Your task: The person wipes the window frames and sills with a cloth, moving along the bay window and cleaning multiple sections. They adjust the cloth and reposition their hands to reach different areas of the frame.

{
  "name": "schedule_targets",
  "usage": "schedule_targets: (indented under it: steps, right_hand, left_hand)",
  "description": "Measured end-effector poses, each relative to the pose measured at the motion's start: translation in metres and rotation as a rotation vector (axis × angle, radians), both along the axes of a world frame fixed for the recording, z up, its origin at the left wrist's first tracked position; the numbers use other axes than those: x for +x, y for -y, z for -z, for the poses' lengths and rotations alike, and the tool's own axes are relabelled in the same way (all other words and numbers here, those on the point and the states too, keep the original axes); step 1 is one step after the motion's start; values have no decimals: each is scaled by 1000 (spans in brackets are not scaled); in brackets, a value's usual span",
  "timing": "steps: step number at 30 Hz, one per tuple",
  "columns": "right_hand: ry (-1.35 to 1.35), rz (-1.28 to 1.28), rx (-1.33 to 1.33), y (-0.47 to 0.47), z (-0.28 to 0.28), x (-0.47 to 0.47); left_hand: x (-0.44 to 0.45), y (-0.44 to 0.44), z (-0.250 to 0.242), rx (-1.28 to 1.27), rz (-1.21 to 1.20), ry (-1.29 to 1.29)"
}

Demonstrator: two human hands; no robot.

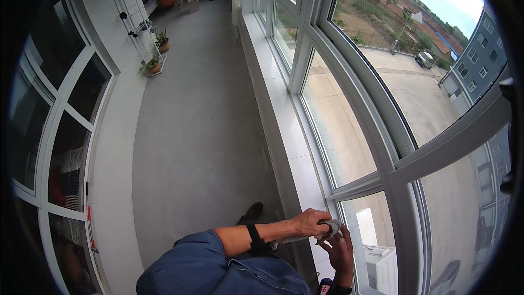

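Above the white tiled window sill [301, 159], my left hand [310, 223] grips a crumpled grey cloth [330, 229]. My right hand [340, 252] meets the same cloth from below, its thumb and fingers bent around the lower edge. Part of a pale cloth also shows beneath my left forearm; whether it is the same piece I cannot tell. A black strap [256, 237] circles the left forearm, and a dark device [326, 287] bearing a mark sits near the right wrist. Just beyond the hands stands the white window frame [378, 180].
Grey floor [196, 131] runs along the corridor. A white metal rack [137, 28] with potted plants [162, 43] stands by the left wall. Framed panes [67, 164] line that side. Outside the right windows are a paved yard [409, 73], a parked vehicle [424, 60] and a building.
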State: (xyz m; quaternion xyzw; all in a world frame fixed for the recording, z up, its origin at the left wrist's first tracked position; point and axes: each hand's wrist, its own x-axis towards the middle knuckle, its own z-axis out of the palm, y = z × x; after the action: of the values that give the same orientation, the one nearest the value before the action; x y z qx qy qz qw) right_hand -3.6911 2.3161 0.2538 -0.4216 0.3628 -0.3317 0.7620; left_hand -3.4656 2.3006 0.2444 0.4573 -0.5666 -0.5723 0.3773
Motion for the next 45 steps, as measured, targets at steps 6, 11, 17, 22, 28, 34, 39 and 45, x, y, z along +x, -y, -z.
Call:
schedule_targets:
  steps: [6,11,17,22,28,34,39,45]
  right_hand:
    - [-307,-251,31,-3,19,58]
    - [-571,-449,-1,12,18,78]
    - [-660,-846,-90,44,10,158]
    - [-815,-1193,-476,70,12,268]
    - [-627,-1128,-849,77,20,416]
    - [-634,-1385,-850,56,31,563]
    - [-193,-1426,-1296,32,69,653]
    - [211,-1868,-1328,5,74,748]
  left_hand:
    - [32,-42,30,359,-80,-1]
    - [99,-60,50,405,143,-112]
    - [208,-75,53,403,333,-3]
    - [292,-88,59,368,281,301]
    - [398,-135,116,255,-184,570]
    - [494,-234,194,377,-599,760]
    - [501,-350,260,831,-828,693]
    - [456,-431,313,987,-370,750]
